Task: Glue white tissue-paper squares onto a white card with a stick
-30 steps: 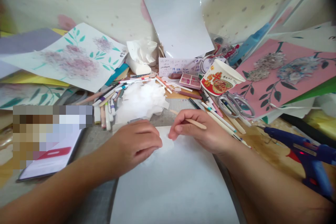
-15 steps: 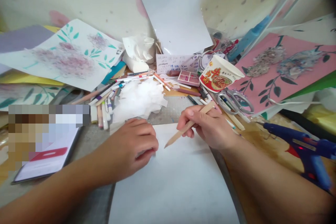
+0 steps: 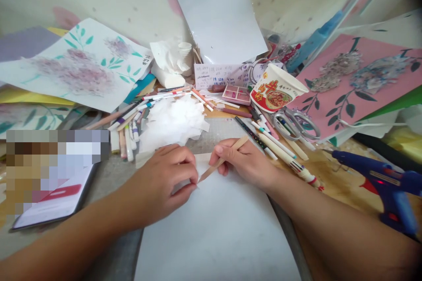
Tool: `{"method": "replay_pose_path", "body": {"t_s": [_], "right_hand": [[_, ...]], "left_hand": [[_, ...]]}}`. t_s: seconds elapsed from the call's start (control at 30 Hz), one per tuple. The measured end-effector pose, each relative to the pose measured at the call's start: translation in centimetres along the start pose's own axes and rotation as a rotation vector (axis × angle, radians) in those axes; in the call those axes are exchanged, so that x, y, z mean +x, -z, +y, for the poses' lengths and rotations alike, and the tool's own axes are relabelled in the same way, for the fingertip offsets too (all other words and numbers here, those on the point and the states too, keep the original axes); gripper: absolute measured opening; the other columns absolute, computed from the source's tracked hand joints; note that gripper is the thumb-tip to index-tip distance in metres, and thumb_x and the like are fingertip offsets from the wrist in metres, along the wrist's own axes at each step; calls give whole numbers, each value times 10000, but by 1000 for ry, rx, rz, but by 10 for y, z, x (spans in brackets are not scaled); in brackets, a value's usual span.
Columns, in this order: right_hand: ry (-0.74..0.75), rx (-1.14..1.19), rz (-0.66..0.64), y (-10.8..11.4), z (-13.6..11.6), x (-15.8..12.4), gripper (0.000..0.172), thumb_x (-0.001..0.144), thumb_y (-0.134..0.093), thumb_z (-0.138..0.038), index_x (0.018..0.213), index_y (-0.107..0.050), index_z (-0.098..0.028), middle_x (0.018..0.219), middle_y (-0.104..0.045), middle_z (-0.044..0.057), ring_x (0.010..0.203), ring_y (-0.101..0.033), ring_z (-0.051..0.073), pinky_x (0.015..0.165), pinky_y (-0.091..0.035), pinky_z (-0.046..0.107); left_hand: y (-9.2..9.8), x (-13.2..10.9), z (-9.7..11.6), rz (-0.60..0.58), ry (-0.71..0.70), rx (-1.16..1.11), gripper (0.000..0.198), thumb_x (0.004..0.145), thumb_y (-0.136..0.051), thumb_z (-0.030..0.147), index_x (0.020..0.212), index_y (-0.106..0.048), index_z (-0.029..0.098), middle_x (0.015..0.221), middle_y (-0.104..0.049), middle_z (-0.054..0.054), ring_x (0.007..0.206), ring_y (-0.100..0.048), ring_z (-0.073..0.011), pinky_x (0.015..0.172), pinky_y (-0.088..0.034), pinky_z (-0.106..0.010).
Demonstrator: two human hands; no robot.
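Note:
A large white sheet (image 3: 217, 232) lies in front of me on a grey mat. Over its upper part, my right hand (image 3: 242, 160) grips a pointed wooden stick (image 3: 211, 170) whose tip reaches the fingertips of my left hand. My left hand (image 3: 171, 175) rests at the sheet's upper left, thumb and fingers pinched on something small and pale that I cannot make out. Just beyond the hands sits a heap of thin white paper pieces (image 3: 174, 120).
Pens (image 3: 130, 134) ring the paper heap. A paper cup (image 3: 275, 90), scissors (image 3: 295, 123) and a blue glue gun (image 3: 376, 171) are on the right. A phone (image 3: 56, 202) lies at the left. Flower pictures (image 3: 82, 66) stand at the sides.
My right hand has moved left, bringing the stick's tip to my left fingertips. More pens show beyond my right wrist. The view has shifted slightly.

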State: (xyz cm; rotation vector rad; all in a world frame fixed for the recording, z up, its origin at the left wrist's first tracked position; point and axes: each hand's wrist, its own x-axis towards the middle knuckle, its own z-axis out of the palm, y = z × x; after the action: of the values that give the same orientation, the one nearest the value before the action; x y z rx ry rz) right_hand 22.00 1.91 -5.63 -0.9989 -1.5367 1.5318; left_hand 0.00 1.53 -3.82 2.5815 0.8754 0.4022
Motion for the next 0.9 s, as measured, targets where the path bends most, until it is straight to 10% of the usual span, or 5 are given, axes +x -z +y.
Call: {"method": "replay_pose_path", "body": {"t_s": [0.9], "right_hand": [[-45, 403, 122, 5, 4, 5, 324, 769, -648, -415, 599, -703, -146, 432, -590, 11, 403, -514, 116, 446, -401, 247]], "left_hand": [[24, -4, -18, 144, 222, -95, 146, 905, -481, 246, 878, -623, 226, 877, -644, -11, 809, -601, -180, 712, -453, -276]]}}
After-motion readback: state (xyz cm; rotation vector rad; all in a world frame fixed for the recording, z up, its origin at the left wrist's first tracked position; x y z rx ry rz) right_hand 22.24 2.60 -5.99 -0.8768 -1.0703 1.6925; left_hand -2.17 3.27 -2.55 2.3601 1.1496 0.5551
